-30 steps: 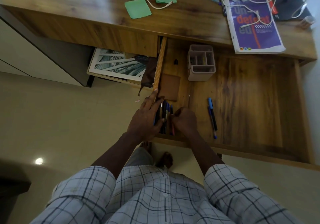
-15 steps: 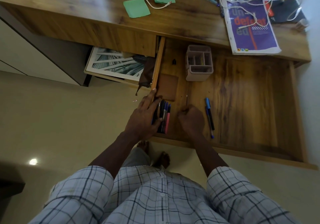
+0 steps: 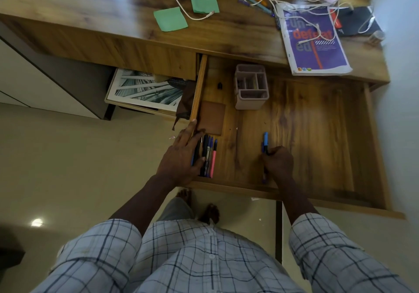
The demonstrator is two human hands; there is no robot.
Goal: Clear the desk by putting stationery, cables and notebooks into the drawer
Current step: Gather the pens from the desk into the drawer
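R hand (image 3: pixel 277 163) leaves pen row (image 3: pixel 209 154) at drawer (image 3: pixel 317 138) front-left and now curls fingers round blue pen (image 3: pixel 265 140) at drawer mid-front; L hand (image 3: pixel 181 159) lies flat, fingers straight, on row; cable (image 3: pixel 181 9), notebook (image 3: pixel 315 41) beyond drawer, so task approx. early.

Light: dim, warm, indoor; we record it as even, with soft shadows only.
Glare: one small white spot on the glossy floor (image 3: pixel 37 222) at lower left, and a pale sheen across the table (image 3: pixel 68 0) at upper left.
Shadow: a soft band along the back of the drawer (image 3: pixel 317 134), under the table edge.
Distortion: we see straight edges bow toward the corners.
Blur: the corners are smeared. The left hand (image 3: pixel 179 161) and the right hand (image 3: pixel 278 163), gripping the blue pen (image 3: pixel 265 138), are dark and slightly soft.
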